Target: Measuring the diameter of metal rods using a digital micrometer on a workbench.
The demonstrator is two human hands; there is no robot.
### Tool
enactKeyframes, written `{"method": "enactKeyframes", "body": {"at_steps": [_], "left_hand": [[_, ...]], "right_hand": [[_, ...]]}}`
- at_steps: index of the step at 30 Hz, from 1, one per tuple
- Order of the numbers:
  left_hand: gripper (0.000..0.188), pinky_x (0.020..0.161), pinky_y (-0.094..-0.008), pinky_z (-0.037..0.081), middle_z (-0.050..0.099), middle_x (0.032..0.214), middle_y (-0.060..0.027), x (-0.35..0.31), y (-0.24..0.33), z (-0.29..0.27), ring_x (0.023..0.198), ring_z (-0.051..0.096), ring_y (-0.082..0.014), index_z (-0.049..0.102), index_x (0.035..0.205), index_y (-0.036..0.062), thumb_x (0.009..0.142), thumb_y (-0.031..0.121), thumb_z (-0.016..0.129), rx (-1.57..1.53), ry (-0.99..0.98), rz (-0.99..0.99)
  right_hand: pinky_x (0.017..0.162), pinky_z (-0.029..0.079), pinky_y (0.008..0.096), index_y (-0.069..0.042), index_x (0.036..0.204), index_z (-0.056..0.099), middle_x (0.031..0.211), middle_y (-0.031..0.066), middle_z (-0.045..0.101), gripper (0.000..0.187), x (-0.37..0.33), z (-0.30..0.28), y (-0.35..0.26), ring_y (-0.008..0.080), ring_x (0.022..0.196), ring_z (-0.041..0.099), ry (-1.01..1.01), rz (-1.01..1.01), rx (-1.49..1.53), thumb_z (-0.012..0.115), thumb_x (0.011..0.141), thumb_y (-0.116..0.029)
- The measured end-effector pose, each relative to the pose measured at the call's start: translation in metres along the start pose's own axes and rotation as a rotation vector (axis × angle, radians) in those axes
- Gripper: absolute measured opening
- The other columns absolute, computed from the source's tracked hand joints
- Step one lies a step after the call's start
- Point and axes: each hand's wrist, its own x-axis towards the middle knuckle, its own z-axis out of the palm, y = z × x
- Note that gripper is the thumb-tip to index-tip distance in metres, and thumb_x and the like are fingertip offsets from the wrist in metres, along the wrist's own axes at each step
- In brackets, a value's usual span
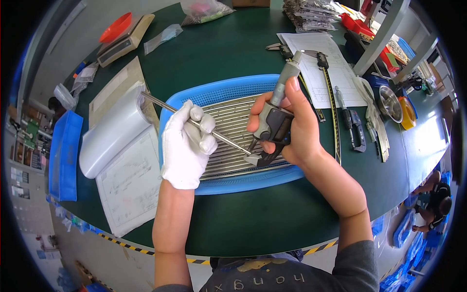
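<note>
My left hand (187, 146), in a white glove, is closed around a thin metal rod (224, 139) that slants down to the right. In my bare right hand (302, 127) is a digital micrometer (276, 121), gripped with the thumb along its grey barrel. The rod's lower right end sits at the micrometer's jaws; whether they touch it I cannot tell. Beneath both hands, a blue plastic basket (224, 189) holds many similar rods (228, 109) lying side by side.
Right of the basket lie calipers (323, 61) on a printed sheet (311, 44), a second micrometer (354, 127) and a metal bowl (390, 103). To the left are drawings (127, 187), a blue tray (65, 155) and a scale (125, 41). Another person (435, 202) is at far right.
</note>
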Motion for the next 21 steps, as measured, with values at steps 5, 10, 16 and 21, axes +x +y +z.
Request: {"method": "enactKeyframes", "body": {"at_steps": [5,10,16,21], "left_hand": [[0.024,0.037,-0.0218,0.032,0.051,0.060,-0.0059,0.002,-0.001,-0.001,0.039,0.039,-0.0124,0.046,0.072,0.0104,0.089,0.026,0.039,0.004,-0.031,0.015],[0.025,0.036,-0.0208,0.034,0.056,0.063,-0.0078,0.004,0.001,-0.007,0.040,0.045,-0.0119,0.052,0.079,0.0064,0.089,0.025,0.039,0.009,-0.015,0.086],[0.023,0.037,-0.0190,0.038,0.060,0.075,-0.0096,0.010,0.007,-0.010,0.046,0.050,-0.0112,0.053,0.088,0.0036,0.084,0.025,0.047,-0.128,0.133,-0.008],[0.024,0.040,-0.0231,0.041,0.060,0.082,-0.0157,0.015,0.005,-0.012,0.053,0.054,-0.0181,0.048,0.088,0.0047,0.087,0.026,0.037,-0.238,0.019,-0.108]], "right_hand": [[0.037,0.038,0.0219,-0.001,0.079,0.054,0.064,0.0109,0.058,0.063,-0.001,-0.001,0.000,0.0129,0.039,0.045,0.005,-0.002,-0.011,0.028,0.085,-0.058],[0.037,0.038,0.0219,-0.001,0.080,0.054,0.064,0.0109,0.058,0.063,0.001,-0.003,0.000,0.0131,0.039,0.045,0.000,0.009,-0.020,0.029,0.085,-0.059],[0.030,0.034,0.0219,-0.001,0.079,0.052,0.062,0.0120,0.057,0.060,0.003,0.000,0.001,0.0137,0.035,0.044,0.055,-0.006,0.039,0.030,0.084,-0.057],[0.029,0.033,0.0222,-0.002,0.078,0.051,0.060,0.0101,0.054,0.056,0.000,0.001,0.000,0.0142,0.036,0.043,0.154,-0.051,0.024,0.034,0.084,-0.055]]}}
